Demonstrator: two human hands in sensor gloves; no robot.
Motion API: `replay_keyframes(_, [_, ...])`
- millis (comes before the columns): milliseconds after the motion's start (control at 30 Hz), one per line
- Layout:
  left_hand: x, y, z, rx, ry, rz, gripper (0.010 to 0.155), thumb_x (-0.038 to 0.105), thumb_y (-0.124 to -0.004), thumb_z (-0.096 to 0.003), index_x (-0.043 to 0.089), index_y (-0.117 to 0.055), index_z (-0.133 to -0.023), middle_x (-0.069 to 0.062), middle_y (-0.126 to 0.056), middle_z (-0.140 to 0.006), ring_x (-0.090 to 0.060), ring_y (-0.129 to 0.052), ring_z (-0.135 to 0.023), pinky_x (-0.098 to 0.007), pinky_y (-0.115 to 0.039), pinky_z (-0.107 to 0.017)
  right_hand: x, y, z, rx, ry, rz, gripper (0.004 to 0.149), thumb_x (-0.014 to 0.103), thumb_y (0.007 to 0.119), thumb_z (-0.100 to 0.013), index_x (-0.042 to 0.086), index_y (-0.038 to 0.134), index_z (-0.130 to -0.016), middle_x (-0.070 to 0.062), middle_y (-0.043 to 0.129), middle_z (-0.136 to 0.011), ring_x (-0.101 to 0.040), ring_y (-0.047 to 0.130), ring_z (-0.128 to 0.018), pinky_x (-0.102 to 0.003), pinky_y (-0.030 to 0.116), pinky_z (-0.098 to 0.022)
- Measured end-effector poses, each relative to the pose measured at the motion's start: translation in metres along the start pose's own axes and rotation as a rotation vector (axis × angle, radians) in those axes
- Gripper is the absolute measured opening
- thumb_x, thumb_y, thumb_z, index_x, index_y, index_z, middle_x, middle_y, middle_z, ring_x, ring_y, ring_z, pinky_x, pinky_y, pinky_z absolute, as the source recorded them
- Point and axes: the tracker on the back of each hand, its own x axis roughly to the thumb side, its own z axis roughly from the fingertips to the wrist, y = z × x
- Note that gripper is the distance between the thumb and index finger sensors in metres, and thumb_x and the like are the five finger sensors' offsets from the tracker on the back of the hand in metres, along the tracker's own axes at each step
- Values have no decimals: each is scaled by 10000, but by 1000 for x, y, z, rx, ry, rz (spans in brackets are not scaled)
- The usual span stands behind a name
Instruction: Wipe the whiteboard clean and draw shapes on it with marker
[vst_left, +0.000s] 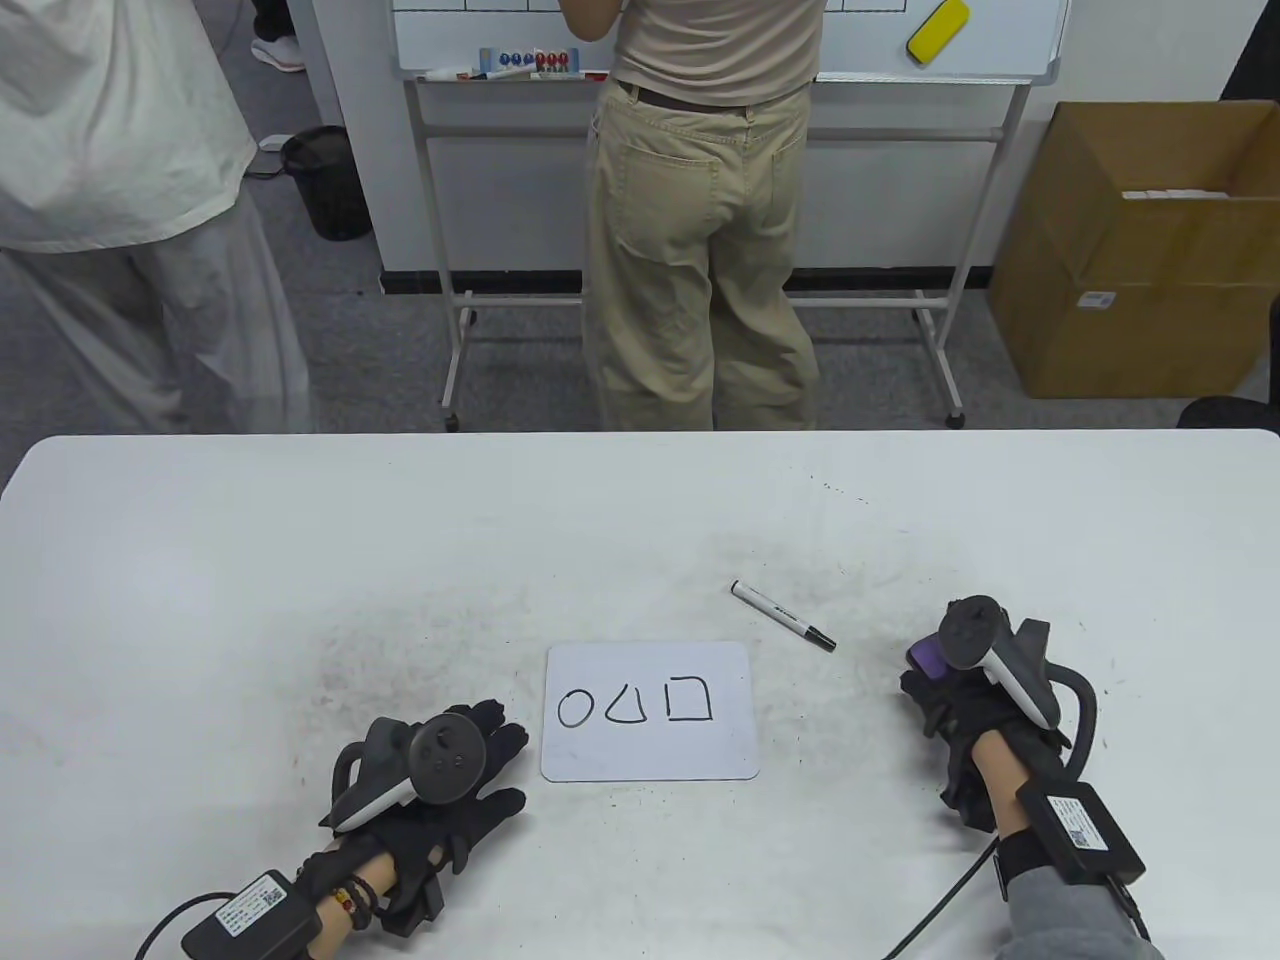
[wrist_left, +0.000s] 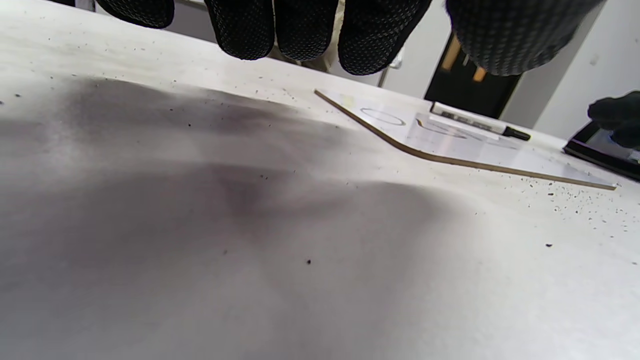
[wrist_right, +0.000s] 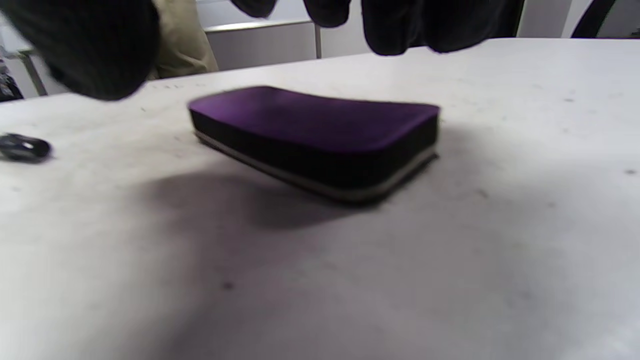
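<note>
A small whiteboard (vst_left: 650, 755) lies flat on the table near its front, with a circle, a triangle and a square drawn on it in black; its brown edge shows in the left wrist view (wrist_left: 500, 155). A capped black-and-white marker (vst_left: 782, 615) lies beyond its right corner, also seen past the board (wrist_left: 475, 124). My left hand (vst_left: 505, 760) rests palm down just left of the board, fingers (wrist_left: 305, 30) spread and holding nothing. My right hand (vst_left: 930, 690) hovers over a purple-topped eraser (wrist_right: 315, 135) lying on the table, fingers (wrist_right: 400, 30) above it, not gripping.
The table top (vst_left: 300, 560) is smudged with dark marker dust. Behind the table a person (vst_left: 700, 220) stands at a large whiteboard on a stand (vst_left: 455, 300), another person (vst_left: 120, 200) stands at the left, and a cardboard box (vst_left: 1140, 260) sits at the right.
</note>
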Motion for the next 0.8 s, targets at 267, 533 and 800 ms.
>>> replay_keyframes(267, [0,-3,-1,-23,-3,-1,727,575,-697,-365,316,-582,-1034,-44,-481,-1185,-358,-533,-1111,-692,-473,-757,-7,13,-8,24,33,58,933,581,823,-343,273,333,-1075,-112,431,-1143,-416,590,-1041,-541,587,-724])
replay_keyframes(533, [1,-3,-1,-22,-10,-6,725,573,-699,-364,315,-588,-1033,-45,-485,-1184,-359,-538,-1110,-692,-476,-756,-1,12,-5,-78,13,76,832,484,859,-350,274,472,-1055,-68,649,-1039,-346,747,-915,-490,664,-676])
replay_keyframes(800, [4,-5,-2,-22,-31,-11,723,572,-699,-365,314,-591,-1032,-47,-485,-1184,-357,-540,-1110,-692,-478,-756,25,-6,15,-128,-90,90,830,495,849,-353,279,469,-1058,-75,645,-1038,-336,771,-900,-485,686,-663])
